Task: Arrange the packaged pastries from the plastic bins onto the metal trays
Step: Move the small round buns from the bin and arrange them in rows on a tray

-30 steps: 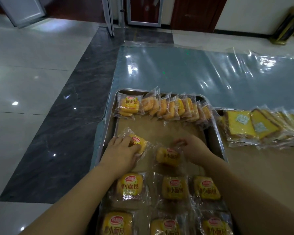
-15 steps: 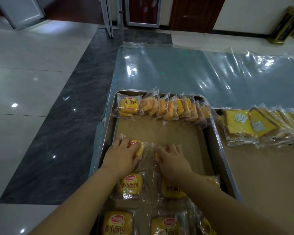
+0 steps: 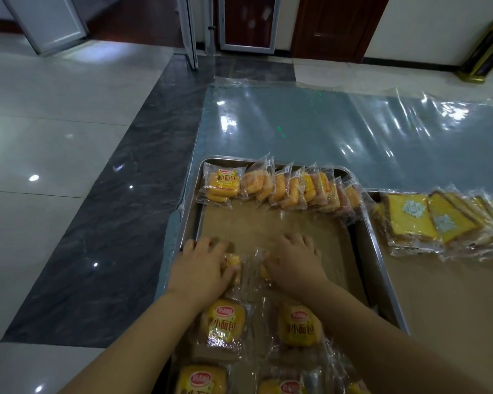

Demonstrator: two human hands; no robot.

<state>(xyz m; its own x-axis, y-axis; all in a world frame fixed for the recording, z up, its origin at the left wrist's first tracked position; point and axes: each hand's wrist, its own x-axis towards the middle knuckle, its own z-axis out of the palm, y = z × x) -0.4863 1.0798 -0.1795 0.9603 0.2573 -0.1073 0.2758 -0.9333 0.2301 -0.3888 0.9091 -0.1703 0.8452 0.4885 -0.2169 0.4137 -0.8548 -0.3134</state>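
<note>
A metal tray lined with brown paper lies in front of me. A row of clear-wrapped yellow pastries stands along its far end. Flat packs lie at the near end, among them one on the left and one on the right. My left hand lies palm down over a pastry pack, thumb and fingers curled round it. My right hand presses with spread fingers on a second pack, which is mostly hidden under it.
A second lined tray to the right holds overlapping wrapped cake slices. Both trays rest on a clear plastic sheet spread over a tiled floor. Doors and a wall stand at the back.
My right hand has come left from the tray's right side onto the middle pack. Both hands now lie side by side on their packs, a little nearer the far row.
</note>
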